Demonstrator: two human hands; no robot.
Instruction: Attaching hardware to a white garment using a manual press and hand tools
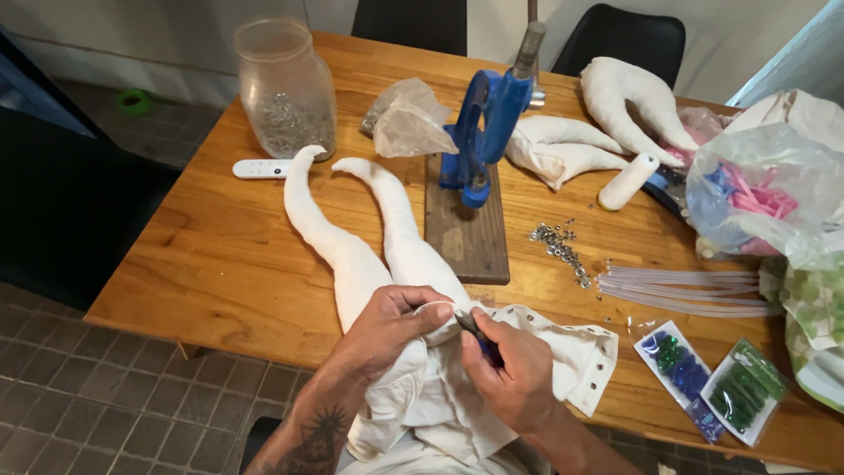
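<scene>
Head camera view shows the left hand (391,321) pinching a fold of the cream stuffed cloth doll body (413,264) at the near edge of the wooden table (220,255), while the right hand (514,374) is closed around a small dark blue-handled tool (482,341), its tip hidden between the fingers. Two clear flat packets of blue and green beads (708,387) lie at right. A clear plastic bag (756,193) is cut off by the frame.
</scene>
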